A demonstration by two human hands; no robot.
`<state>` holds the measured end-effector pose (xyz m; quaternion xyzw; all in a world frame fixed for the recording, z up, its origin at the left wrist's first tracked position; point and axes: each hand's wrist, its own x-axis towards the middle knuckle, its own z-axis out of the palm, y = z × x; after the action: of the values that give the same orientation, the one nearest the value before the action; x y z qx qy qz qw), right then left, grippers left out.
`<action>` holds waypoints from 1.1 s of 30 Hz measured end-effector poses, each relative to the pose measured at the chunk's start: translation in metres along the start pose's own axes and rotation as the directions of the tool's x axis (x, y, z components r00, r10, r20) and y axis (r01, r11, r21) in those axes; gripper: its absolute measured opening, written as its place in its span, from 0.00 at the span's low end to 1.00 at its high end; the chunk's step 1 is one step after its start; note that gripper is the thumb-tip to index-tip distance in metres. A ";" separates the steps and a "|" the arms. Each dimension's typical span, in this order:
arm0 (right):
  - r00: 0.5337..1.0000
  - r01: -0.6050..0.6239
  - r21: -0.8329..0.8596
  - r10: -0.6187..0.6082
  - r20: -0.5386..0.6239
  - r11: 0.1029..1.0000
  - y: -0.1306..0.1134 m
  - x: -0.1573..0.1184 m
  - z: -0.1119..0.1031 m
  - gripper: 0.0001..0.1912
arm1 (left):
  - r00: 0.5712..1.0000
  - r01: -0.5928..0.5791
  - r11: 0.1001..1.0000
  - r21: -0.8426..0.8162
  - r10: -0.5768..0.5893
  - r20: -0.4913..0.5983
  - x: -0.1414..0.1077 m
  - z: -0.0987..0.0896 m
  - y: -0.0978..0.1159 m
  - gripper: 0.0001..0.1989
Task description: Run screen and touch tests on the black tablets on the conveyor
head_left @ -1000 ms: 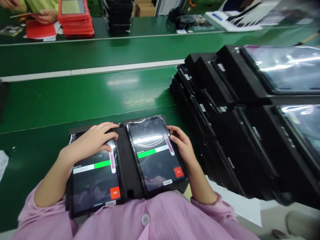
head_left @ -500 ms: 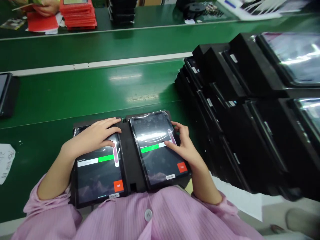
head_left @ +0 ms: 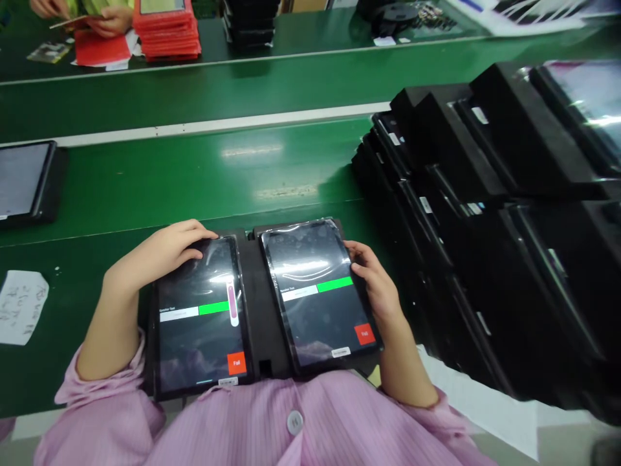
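Two tablets lie side by side in black foam trays against the front of my shirt. The left tablet (head_left: 198,349) shows a white and green bar, a pink slider and a red "Fail" box. My left hand (head_left: 162,252) rests over its upper left part, fingers stretched out and apart. The right tablet (head_left: 320,323) shows a similar bar with green on the right, plus a red "Fail" box. My right hand (head_left: 381,285) grips its right edge, thumb at the screen border and a finger bent above it; the other fingers are partly hidden.
Tall stacks of black trays with tablets (head_left: 495,259) rise at the right. Another tablet (head_left: 24,178) sits at the far left, above a handwritten paper (head_left: 23,307). Across the green bench, a co-worker's hands (head_left: 109,22) are beside a stack of red pouches (head_left: 167,32).
My right thumb has moved off the right screen to its edge; the slider there is gone and green has switched sides. My left hand has shifted up and left, away from the slider.
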<state>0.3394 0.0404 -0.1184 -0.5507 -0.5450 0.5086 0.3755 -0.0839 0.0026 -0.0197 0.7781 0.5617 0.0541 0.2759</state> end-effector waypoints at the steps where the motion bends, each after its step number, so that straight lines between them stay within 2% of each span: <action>1: 1.000 0.005 -0.002 -0.005 -0.006 1.000 0.000 0.001 0.000 0.22 | 1.000 0.008 1.000 -0.014 -0.008 0.005 0.001 0.000 0.000 0.19; 12: 0.996 0.081 -0.102 -0.085 -0.032 0.991 0.005 0.006 0.002 0.21 | 0.999 0.037 0.994 -0.101 -0.036 0.005 0.003 0.001 -0.001 0.18; 19: 0.994 0.097 -0.093 -0.101 -0.038 0.991 0.003 0.006 0.003 0.20 | 0.998 0.055 0.992 -0.114 -0.056 -0.006 0.002 0.003 -0.005 0.17; 26: 0.996 0.078 -0.089 -0.081 -0.037 0.993 0.000 0.006 0.003 0.20 | 0.988 0.137 0.990 -0.027 -0.138 -0.066 0.001 0.003 -0.004 0.10; 30: 0.996 0.071 -0.090 -0.076 -0.047 0.993 0.000 0.006 0.004 0.20 | 0.974 0.208 0.977 0.039 -0.203 -0.100 0.000 0.002 -0.003 0.11; 33: 0.996 0.074 -0.086 -0.078 -0.051 0.994 0.000 0.006 0.004 0.20 | 0.978 0.193 0.980 0.049 -0.188 -0.090 0.001 0.000 -0.003 0.12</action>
<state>0.3350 0.0456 -0.1201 -0.5584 -0.5760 0.4556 0.3857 -0.0859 0.0045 -0.0211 0.7253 0.6462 0.0442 0.2333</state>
